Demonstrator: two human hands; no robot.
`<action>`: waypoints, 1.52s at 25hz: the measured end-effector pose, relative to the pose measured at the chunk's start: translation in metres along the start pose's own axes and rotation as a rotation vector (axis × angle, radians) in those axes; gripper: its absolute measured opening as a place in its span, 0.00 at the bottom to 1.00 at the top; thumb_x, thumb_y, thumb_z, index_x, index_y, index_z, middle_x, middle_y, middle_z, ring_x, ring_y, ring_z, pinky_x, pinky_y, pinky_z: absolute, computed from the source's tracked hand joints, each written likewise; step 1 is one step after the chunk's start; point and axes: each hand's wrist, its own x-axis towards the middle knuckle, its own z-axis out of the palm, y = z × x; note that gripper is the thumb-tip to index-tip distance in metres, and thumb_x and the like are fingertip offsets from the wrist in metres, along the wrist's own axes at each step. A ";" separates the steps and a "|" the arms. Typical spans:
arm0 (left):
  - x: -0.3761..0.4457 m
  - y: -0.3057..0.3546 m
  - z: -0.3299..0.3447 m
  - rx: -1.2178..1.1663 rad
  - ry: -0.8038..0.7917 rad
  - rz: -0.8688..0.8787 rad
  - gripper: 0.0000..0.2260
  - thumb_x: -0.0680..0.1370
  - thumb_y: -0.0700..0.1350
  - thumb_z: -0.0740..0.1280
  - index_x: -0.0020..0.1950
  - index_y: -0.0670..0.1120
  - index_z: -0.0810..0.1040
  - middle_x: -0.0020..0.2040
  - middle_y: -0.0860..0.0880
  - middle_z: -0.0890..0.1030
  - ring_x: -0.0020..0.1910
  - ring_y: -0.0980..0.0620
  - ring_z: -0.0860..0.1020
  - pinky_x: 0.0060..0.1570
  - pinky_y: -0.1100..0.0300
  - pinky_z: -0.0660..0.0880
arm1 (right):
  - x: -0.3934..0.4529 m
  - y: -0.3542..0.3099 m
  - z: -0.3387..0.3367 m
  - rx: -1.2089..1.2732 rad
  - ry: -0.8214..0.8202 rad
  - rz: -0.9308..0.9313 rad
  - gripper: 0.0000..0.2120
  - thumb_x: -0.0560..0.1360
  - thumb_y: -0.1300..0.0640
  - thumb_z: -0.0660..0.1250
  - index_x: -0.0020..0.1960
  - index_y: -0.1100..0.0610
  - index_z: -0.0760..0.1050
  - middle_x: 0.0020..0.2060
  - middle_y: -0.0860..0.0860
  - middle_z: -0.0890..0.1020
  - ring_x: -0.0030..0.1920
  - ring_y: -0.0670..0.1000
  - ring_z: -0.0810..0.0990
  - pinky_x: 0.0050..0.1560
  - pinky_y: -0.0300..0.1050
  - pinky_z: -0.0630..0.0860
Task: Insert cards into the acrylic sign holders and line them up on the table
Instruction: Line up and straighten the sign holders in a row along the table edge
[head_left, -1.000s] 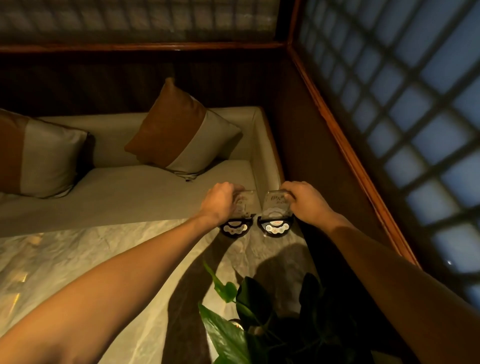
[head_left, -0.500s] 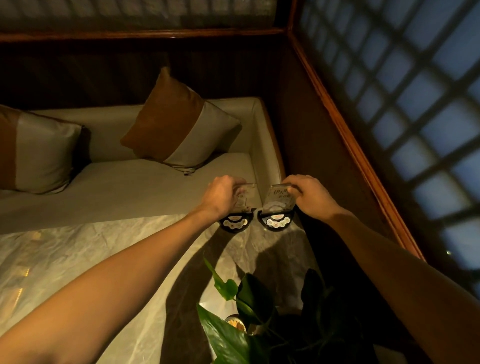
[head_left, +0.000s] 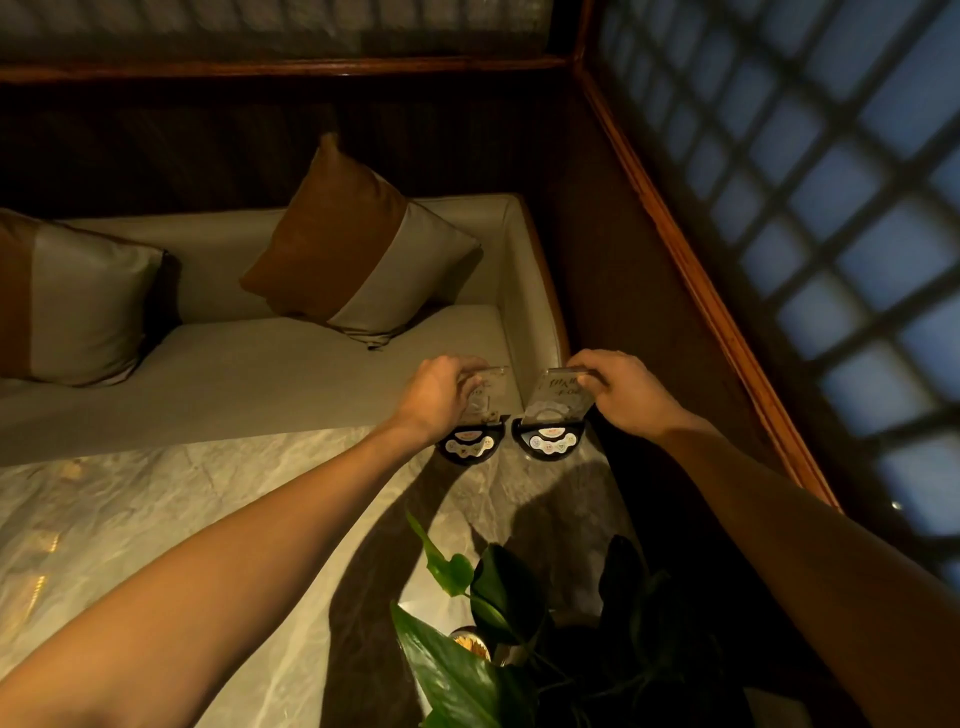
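Observation:
Two clear acrylic sign holders with black half-round bases stand side by side at the far right corner of the marble table (head_left: 218, 519). My left hand (head_left: 439, 397) grips the top of the left sign holder (head_left: 475, 434). My right hand (head_left: 626, 389) grips the top of the right sign holder (head_left: 553, 415), whose clear panel shows a card with handwriting. Small round stickers mark both bases. The left holder's panel is partly hidden behind my fingers.
A leafy potted plant (head_left: 498, 623) stands on the table close to me, below the holders. Beyond the table runs a beige bench seat (head_left: 270, 374) with two brown-and-grey cushions (head_left: 358, 244). A wooden-framed lattice window (head_left: 810, 208) lines the right side.
Both hands stay on the tops of the two holders. The holders sit slightly farther apart than a second ago, and the view has shifted a little.

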 end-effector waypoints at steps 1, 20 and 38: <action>0.000 0.000 0.000 -0.006 -0.003 -0.005 0.14 0.82 0.42 0.65 0.67 0.45 0.79 0.64 0.46 0.81 0.64 0.47 0.78 0.64 0.56 0.72 | 0.002 -0.003 0.000 -0.027 -0.017 -0.018 0.10 0.82 0.61 0.61 0.60 0.52 0.78 0.55 0.49 0.80 0.58 0.50 0.78 0.55 0.43 0.77; -0.044 -0.011 -0.054 0.076 -0.034 -0.009 0.23 0.79 0.45 0.68 0.73 0.47 0.71 0.70 0.45 0.74 0.70 0.46 0.71 0.69 0.52 0.68 | -0.018 -0.055 -0.018 -0.372 -0.064 0.141 0.21 0.78 0.61 0.65 0.71 0.58 0.70 0.65 0.60 0.76 0.65 0.62 0.76 0.63 0.63 0.75; -0.375 -0.141 -0.234 0.059 0.057 -0.133 0.26 0.79 0.58 0.67 0.75 0.51 0.70 0.73 0.50 0.72 0.72 0.50 0.69 0.70 0.52 0.67 | -0.125 -0.390 0.111 -0.277 0.044 -0.160 0.34 0.79 0.49 0.68 0.80 0.54 0.58 0.78 0.57 0.63 0.78 0.59 0.63 0.74 0.56 0.66</action>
